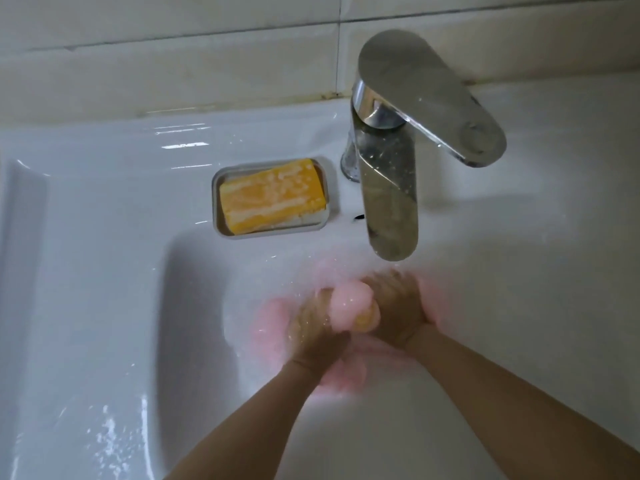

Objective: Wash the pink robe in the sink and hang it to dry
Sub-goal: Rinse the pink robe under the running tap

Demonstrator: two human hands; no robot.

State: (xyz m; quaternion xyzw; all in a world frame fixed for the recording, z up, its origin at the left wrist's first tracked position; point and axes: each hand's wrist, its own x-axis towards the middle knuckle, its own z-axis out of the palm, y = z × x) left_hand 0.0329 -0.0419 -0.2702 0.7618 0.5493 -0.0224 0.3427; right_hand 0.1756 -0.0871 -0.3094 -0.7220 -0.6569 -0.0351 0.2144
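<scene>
Both forearms come in from the near edge of the sink [104, 306] and meet low in the basin. The left hand [317, 330] and the right hand [398, 313] are closed around a bunched part of the pink robe [346, 306], just under the spout of the faucet [391, 202]. The rest of the cloth lies blurred under the hands, so its long axis and direction cannot be told. A yellow soap bar [273, 195] rests in a grey soap dish [216, 202] on the back edge. To scrub well, the person should probably rub the folds against each other and turn the bundle often.
</scene>
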